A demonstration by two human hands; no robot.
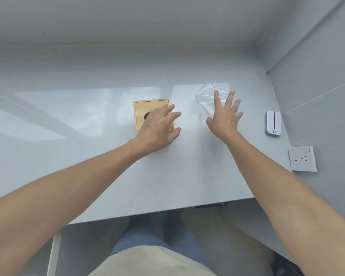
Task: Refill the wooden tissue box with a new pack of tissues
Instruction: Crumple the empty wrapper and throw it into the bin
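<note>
A square wooden tissue box (142, 110) with a round hole in its top sits on the pale grey table (88, 156). My left hand (159, 128) lies over its right half, fingers curled down its right edge, and covers most of the hole. To the right, a pack of tissues in clear plastic wrap (206, 96) lies on the table. My right hand (226, 114) hovers over its near side with the fingers spread wide and nothing in it.
A small white device (273, 122) lies by the right wall. A white wall socket (302, 158) sits further toward me on that side. Grey walls close the back and right. The table's front edge runs just above my legs.
</note>
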